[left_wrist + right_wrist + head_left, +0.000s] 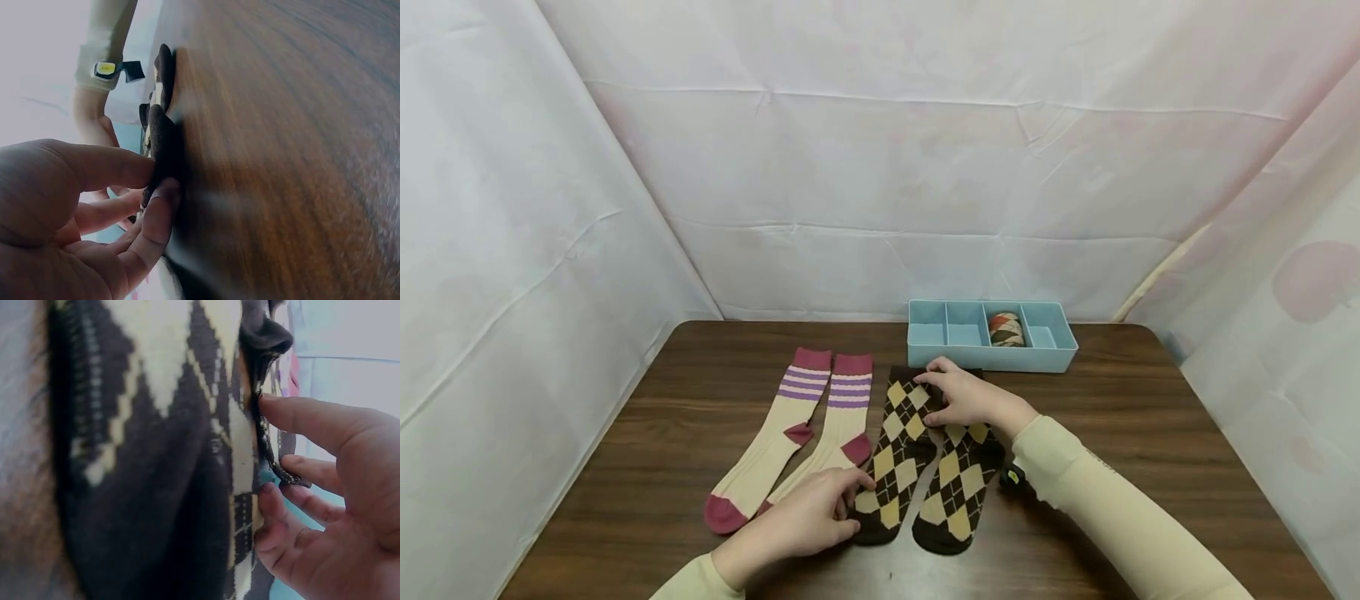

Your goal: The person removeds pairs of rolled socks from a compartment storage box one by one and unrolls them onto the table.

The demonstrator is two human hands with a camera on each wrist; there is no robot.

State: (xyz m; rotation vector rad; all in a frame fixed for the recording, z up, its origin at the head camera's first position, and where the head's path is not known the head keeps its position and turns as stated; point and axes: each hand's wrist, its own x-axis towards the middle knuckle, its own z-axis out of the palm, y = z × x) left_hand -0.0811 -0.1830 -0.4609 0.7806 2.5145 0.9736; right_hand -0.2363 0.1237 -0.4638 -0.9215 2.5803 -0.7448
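Note:
Two brown-and-cream argyle socks lie side by side on the table, toes toward me: a left argyle sock (892, 446) and a right argyle sock (958, 483). My left hand (812, 510) pinches the left sock's dark toe between thumb and fingers, clearest in the left wrist view at the toe fabric (164, 140). My right hand (966, 396) reaches over the right sock and pinches the left one near its cuff. In the right wrist view, a fold of fabric (270, 447) sits between the thumb and fingers. The right hand covers part of the right sock's upper end.
A pair of cream socks with maroon toes and purple stripes (775, 425) lies left of the argyle pair. At the back, a light blue divided box (992, 358) holds a rolled patterned sock (1006, 330) in one compartment. Fabric walls (880, 183) enclose the wooden table (1097, 400).

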